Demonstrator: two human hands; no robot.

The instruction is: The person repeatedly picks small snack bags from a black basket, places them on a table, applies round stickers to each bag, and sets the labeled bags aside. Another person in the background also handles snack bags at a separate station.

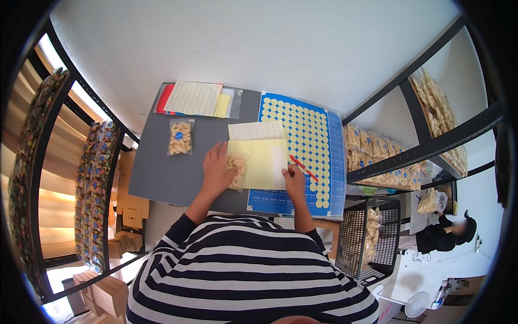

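Note:
My left hand [217,168] rests on a clear plastic bag of pale curled snacks [236,167], fingers spread over its left side. At the right edge of a yellow label backing sheet [259,162], my right hand [294,178] pinches the paper between thumb and fingers; small white labels remain along that side. Another sheet of small labels [257,131] lies just beyond it. Beneath them is a blue sheet of round stickers [299,133], many spots showing pale yellow. A red pen [304,168] lies on it. A second snack bag [181,137] with a round blue sticker lies on the grey tabletop [162,174].
Label sheets [194,98] and plastic sleeves lie at the table's back left. Right of the table stand a shelf of snack bags [376,146] and a black plastic crate [351,239]. Shelves with packed bags [91,194] stand left. A person in black [441,235] is at far right.

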